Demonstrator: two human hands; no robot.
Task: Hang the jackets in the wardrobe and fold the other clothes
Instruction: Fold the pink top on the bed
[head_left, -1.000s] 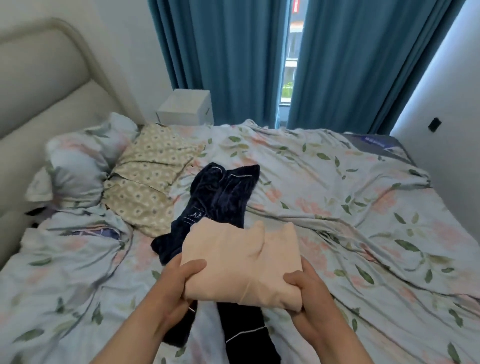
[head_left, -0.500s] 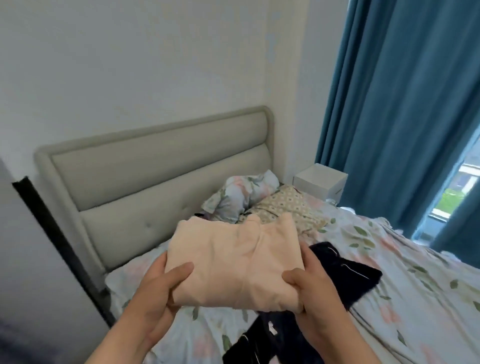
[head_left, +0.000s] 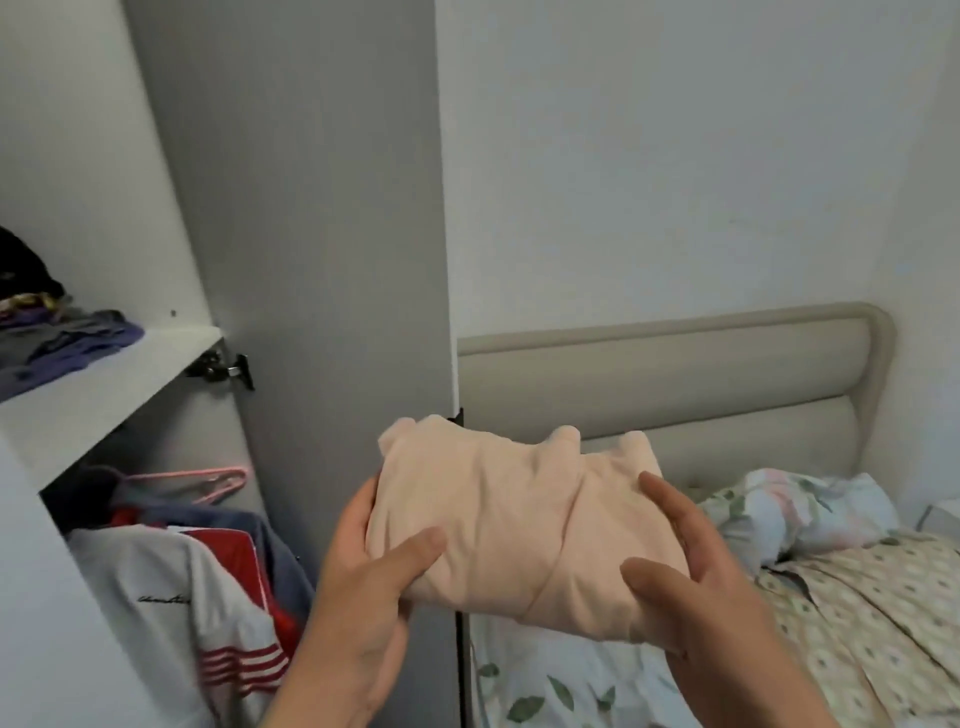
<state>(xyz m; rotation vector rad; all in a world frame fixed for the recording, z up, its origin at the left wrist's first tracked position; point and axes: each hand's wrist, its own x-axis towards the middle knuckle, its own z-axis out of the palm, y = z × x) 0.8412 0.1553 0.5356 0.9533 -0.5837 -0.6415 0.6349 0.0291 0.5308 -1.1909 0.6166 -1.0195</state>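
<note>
I am holding the folded peach garment in the air before the edge of the open wardrobe door, my left hand and right hand apart, each clamping one end with the thumb on top. I am judging this piece folded and the putting-away step in hand. The next move is calling for a swing left and a lift onto the wardrobe shelf above the hanging jackets, with the bundle level so the folds are not slipping open.

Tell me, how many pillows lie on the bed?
2: a pale floral pillow by the headboard, and a beige patterned pillow just in front of it. Others may lie out of frame.
</note>
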